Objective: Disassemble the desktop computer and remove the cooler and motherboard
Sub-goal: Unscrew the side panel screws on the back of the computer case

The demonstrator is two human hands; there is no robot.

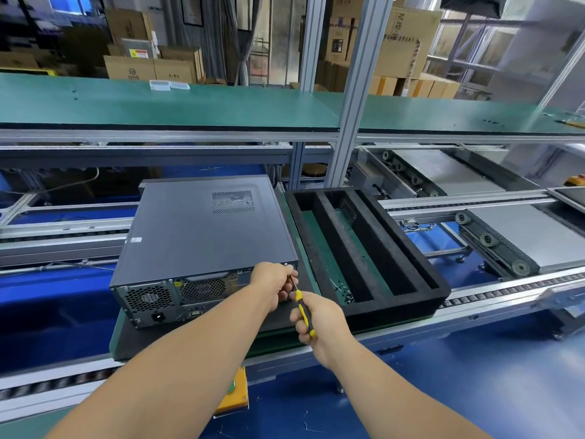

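Two bare forearms reach in from the bottom edge. Right hand [318,321] has its fingers curled tight round the yellow-and-black screwdriver [303,307] handle, shaft angled up-left toward the case's rear top-right corner. Left hand [274,285] is at that same corner, fingers curled and pinching the shaft near the tip; exact contact point hidden by the fingers.

Desktop computer [202,236] lies flat on its side, grey side panel up and still on, rear facing the camera. It sits on a dark pallet [133,337] with green edging on the conveyor line. Vent grille patch on top panel near the far right. Small white sticker on the left top edge, text too small to read. Rear shows two honeycomb fan grilles, a power socket, ports; small yellow label by the grilles, unreadable.

Just right of the case on the same pallet: black foam tray [367,248] with three long slots, small dark screws [346,294] in the near end of the left slot.

Yellow button box [232,391] below the conveyor rail, green button on it. Green shelf [158,103] above carries small white boxes [169,85]. Behind it cardboard cartons [152,69], printing blurred; one yellow warning sticker, not legible. Roller conveyor sections [493,242] to the right. Blue floor.
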